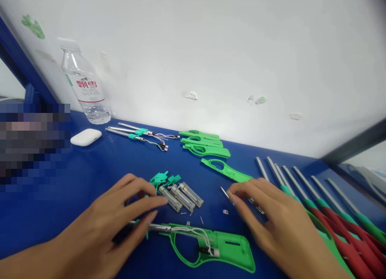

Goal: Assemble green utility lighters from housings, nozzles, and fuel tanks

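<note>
An open green lighter shell [237, 251] lies at the front, with a metal tube, white wires and a small black part inside. My left hand [120, 218] is at the tube end of this shell, thumb and fingers curved around it; whether it grips the tube is unclear. To the right, my right hand [265, 218] pinches a thin metal piece [224, 192] between thumb and fingers. Between the hands lie clear fuel tanks [181, 198] and small teal parts [159, 178]. A tiny pink piece [225, 212] and a small screw [202, 220] rest near the shell.
Green shell halves [206, 150] lie near the wall, one closer to my right hand. Metal tubes with wires [129, 132], a white case [86, 137] and a water bottle [86, 86] stand or lie at the back left. Several red and green lighters [340, 230] line the right side.
</note>
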Available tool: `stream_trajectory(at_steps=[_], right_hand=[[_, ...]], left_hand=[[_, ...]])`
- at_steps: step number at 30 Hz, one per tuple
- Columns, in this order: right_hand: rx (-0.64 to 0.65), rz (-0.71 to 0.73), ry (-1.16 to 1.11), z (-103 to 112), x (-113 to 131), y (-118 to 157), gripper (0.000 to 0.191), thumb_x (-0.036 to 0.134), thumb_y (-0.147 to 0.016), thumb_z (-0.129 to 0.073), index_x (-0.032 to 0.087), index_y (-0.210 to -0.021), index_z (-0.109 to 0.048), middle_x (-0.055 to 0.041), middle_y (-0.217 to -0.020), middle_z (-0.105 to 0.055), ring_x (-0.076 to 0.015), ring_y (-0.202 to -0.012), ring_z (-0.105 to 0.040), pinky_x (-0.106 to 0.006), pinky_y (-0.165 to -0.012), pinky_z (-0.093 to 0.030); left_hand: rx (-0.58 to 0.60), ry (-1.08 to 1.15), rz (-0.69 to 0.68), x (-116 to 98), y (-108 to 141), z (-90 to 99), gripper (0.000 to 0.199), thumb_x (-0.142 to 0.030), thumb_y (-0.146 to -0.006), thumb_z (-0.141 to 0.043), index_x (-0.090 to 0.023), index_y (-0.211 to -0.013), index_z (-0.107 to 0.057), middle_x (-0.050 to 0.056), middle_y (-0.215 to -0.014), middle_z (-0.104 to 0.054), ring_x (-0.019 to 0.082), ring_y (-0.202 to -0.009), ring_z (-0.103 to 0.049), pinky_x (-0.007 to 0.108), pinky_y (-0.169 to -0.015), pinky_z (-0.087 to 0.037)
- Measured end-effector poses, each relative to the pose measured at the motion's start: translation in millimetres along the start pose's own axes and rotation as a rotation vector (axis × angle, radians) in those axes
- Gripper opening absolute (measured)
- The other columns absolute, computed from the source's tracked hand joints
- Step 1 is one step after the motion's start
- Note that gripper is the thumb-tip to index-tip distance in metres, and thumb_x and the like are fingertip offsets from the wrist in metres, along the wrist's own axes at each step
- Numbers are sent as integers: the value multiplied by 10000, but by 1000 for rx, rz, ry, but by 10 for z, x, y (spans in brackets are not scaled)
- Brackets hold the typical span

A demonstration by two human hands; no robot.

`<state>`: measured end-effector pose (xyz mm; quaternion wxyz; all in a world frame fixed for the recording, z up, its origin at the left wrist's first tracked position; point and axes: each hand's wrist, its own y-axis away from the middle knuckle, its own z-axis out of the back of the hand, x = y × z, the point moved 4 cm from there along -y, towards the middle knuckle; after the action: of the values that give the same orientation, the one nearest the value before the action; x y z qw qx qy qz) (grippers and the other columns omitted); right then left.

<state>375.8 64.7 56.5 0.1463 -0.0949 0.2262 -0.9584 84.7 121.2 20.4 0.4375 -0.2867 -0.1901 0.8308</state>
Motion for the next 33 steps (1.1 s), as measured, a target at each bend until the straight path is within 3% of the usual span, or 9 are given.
stream_trajectory(at_steps=[2, 7, 14, 16, 21, 28, 33], right_hand=[[-6, 9, -5, 4, 10, 2, 178, 274, -1111, -524, 296, -1043, -688, -1, -968, -795, -227, -850, -800, -358, -713, -622], [26, 36, -54, -30, 36, 20, 180, 218, -1108, -515, 292, -1075, -676, 11, -950, -772, -198, -801, -777, -364, -761, -621], [19, 66, -93, -49, 68, 37, 169, 183, -1103, -538, 284, -1079, -671, 22, -957, -779, -177, -839, -784, -337, -785, -599], [12, 79, -90, -41, 82, 31, 178, 178, -1100, -532, 280, -1070, -675, 21, -937, -781, -175, -824, -784, -328, -773, -596], [1, 96, -87, -11, 113, 12, 186, 177, -1100, -525, 270, -1057, -680, 20, -913, -784, -175, -794, -779, -320, -753, -597], [18, 128, -114, 13, 165, 15, 196, 225, -1118, -532, 277, -1041, -705, 27, -868, -778, -174, -754, -758, -306, -727, -585], [29, 141, -135, -14, 184, 24, 194, 211, -1117, -531, 269, -1036, -696, 38, -834, -745, -167, -720, -722, -317, -724, -562]], left_hand=[[6, -14, 14, 84, -99, 37, 325, -156, -1076, -550, -322, -1318, -689, 2, -1176, -711, 163, -1057, -701, 243, -890, -578], [59, -52, 57, 252, -201, 46, 155, -275, -1079, -627, -271, -1208, -711, -31, -971, -733, 155, -861, -716, 283, -862, -557], [83, 7, 113, 282, -164, -6, 187, -367, -1059, -663, -284, -1208, -741, -59, -806, -714, 118, -635, -686, 209, -607, -529], [102, 13, 117, 282, -161, -8, 201, -381, -1076, -635, -292, -1209, -757, -49, -829, -756, 125, -633, -705, 208, -605, -544], [143, -57, 120, 315, -142, -4, 247, -341, -1101, -590, -352, -1268, -770, -22, -1119, -844, 195, -981, -816, 245, -826, -612], [196, 55, 143, 331, -179, 37, 192, -286, -1068, -595, -308, -1054, -785, -12, -1012, -803, 159, -815, -780, 215, -698, -591], [290, 44, 190, 391, -167, 24, 187, -288, -1074, -555, -298, -1045, -740, 1, -1018, -754, 146, -729, -736, 232, -618, -565]])
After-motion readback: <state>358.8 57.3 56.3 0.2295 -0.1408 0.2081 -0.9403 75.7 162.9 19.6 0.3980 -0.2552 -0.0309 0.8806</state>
